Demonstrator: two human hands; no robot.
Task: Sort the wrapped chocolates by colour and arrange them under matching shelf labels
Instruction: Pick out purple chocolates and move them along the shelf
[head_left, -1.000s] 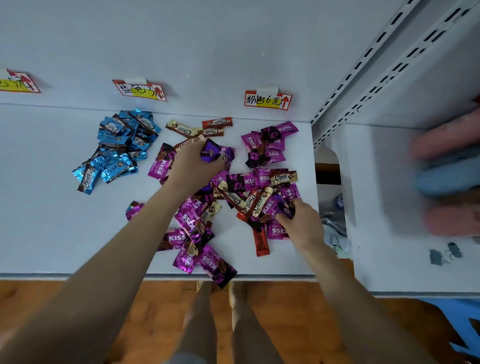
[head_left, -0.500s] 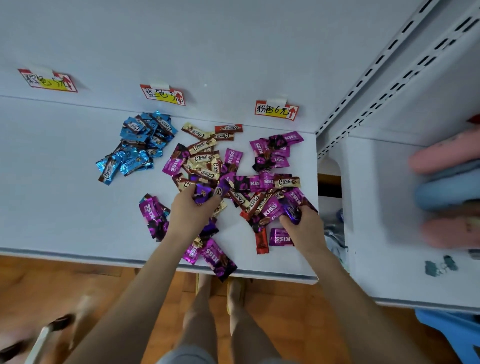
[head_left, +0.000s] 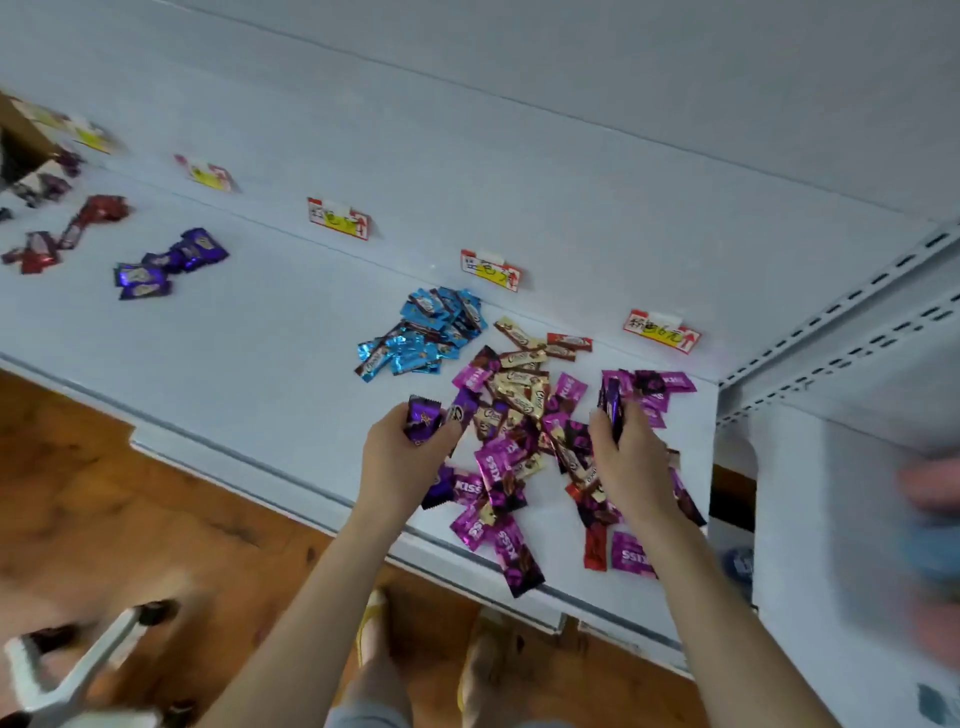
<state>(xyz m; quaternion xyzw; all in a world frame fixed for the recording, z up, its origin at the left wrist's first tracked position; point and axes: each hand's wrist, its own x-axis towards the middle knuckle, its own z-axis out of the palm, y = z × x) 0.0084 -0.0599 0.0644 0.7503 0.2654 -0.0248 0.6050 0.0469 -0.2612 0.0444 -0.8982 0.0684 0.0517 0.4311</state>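
Left hand (head_left: 400, 460) curls round a purple chocolate (head_left: 423, 418); right hand (head_left: 631, 462) pinches a second purple chocolate (head_left: 613, 402) upright, both over the mixed pile (head_left: 519, 410).
Far out at nine o'clock on the shelf (head_left: 260, 343) lie red chocolates (head_left: 96, 210), then a dark purple group (head_left: 171, 265); a blue heap (head_left: 426, 332) sits at twelve o'clock of the left hand, just under a red-and-yellow label (head_left: 491, 270). Pink, gold and red wrappers lie jumbled between both hands, and the right wrist covers part of them. A pink group (head_left: 660, 387) rests at one o'clock of the right hand, below the rightmost label (head_left: 662, 332). One pink chocolate (head_left: 517, 558) overhangs the shelf's front edge at six o'clock, above the wooden floor (head_left: 130, 519).
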